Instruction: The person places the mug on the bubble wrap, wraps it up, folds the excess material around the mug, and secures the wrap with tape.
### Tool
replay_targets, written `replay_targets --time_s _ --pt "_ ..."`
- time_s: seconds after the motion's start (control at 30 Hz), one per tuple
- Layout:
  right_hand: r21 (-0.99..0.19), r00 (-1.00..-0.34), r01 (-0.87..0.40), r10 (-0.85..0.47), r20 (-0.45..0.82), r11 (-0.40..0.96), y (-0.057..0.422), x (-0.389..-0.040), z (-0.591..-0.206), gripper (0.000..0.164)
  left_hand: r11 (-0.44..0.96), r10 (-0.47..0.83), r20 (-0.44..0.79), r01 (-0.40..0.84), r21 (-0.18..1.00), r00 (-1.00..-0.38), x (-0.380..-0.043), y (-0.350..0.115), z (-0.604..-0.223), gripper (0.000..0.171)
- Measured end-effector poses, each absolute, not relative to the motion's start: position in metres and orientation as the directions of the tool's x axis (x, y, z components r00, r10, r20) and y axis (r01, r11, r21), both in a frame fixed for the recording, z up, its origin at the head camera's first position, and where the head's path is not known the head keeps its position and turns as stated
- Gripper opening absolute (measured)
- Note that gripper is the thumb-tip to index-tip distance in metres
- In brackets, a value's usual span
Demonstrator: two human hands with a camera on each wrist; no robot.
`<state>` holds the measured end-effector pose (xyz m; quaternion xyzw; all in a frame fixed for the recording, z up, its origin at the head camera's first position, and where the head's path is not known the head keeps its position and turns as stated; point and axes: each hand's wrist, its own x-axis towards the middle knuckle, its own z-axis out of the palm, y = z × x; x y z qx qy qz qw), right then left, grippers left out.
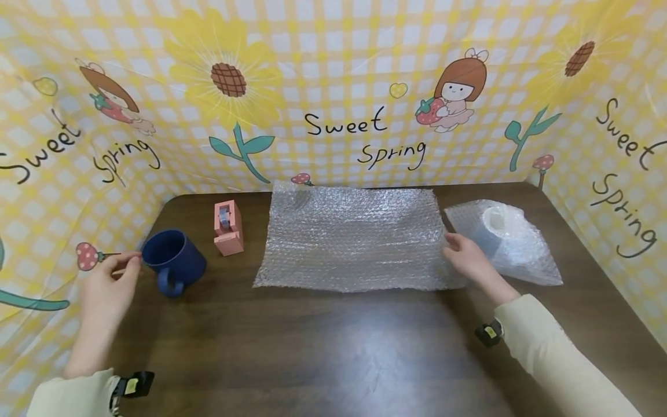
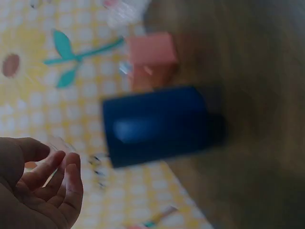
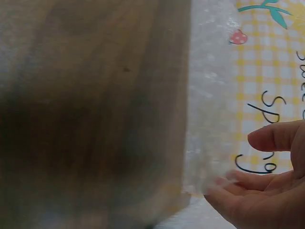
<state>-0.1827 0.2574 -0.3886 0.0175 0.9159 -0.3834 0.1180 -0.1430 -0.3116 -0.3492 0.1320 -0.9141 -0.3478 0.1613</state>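
Note:
In the head view my left hand (image 1: 106, 292) is raised just left of the blue mug (image 1: 182, 260), which stands upright with its handle towards me. Thumb and index fingertip pinch a small clear strip (image 2: 59, 143) that looks like tape, faint in the left wrist view. A flat sheet of bubble wrap (image 1: 349, 243) lies across the middle of the table. At its right edge is my right hand (image 1: 469, 260), fingertips touching the sheet and thumb held apart from them in the right wrist view. Behind the mug stands a pink tape dispenser (image 1: 229, 229).
To the right of the sheet, a light-coloured cup-like object (image 1: 495, 229) sits inside a bubble wrap pouch (image 1: 542, 269). The dark wooden table (image 1: 312, 353) is enclosed by yellow checked cloth (image 1: 333, 75) at the back and both sides.

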Motion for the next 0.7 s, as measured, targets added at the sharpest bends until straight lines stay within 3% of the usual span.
replay_targets --time_s 0.2,0.47,0.7 --pt "-0.671 -0.963 0.148 -0.047 -0.264 0.726 0.26 -0.181 -0.399 0.063 0.771 -0.379 0.121 -0.24 0.59 -0.918 -0.137 -0.331 -0.382 0.047" --pt "-0.71 -0.953 0.244 0.029 -0.3 0.661 0.264 -0.185 -0.408 0.079 0.663 -0.286 -0.027 -0.218 0.716 -0.958 -0.142 -0.333 -0.399 0.061" --pt "-0.804 -0.923 0.331 -0.009 -0.385 0.493 0.268 -0.186 -0.415 0.073 0.681 -0.303 -0.094 -0.284 0.675 -0.948 -0.146 -0.325 -0.401 0.063"
